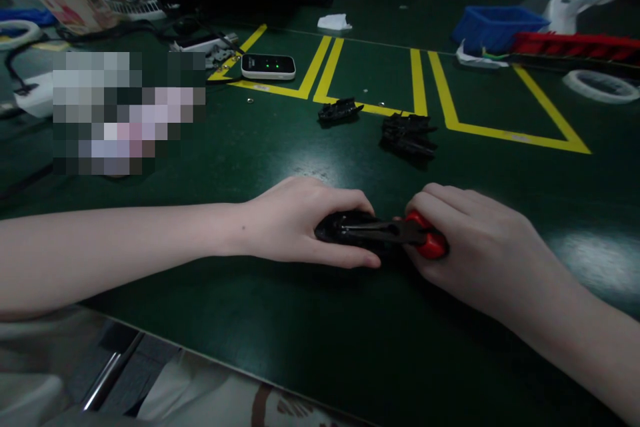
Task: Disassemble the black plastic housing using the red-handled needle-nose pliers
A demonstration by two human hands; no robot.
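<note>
My left grip (295,213) is curving partly closed, thumb and fingers holding the two long sides of an elongated black plastic part (331,230). The part is lying lengthwise between my hands, low over the dark green surface (240,320); I cannot tell whether its underside is touching. Its rounded end is sitting deep in my palm, and its dark, slightly glossy body is showing a pale streak of light along the top. My right grip (470,233) is closing firmly around red-handled pliers (431,240), whose dark metal nose is pointing left and reaching over the part. I cannot tell whether the jaws are biting it; shadow is hiding finer detail.

Beyond my hands, a small jagged black piece (340,111) is lying across a yellow tape line (370,108), and a larger jagged black cluster (407,135) is resting to its right. Farther left, a black-faced device with a white edge (269,67) is glowing with green lights. At the far right, a blue plastic bin (500,25) is standing beside a red ridged plastic rack (575,45), with a whitish ring (600,85) lying nearer me.
</note>
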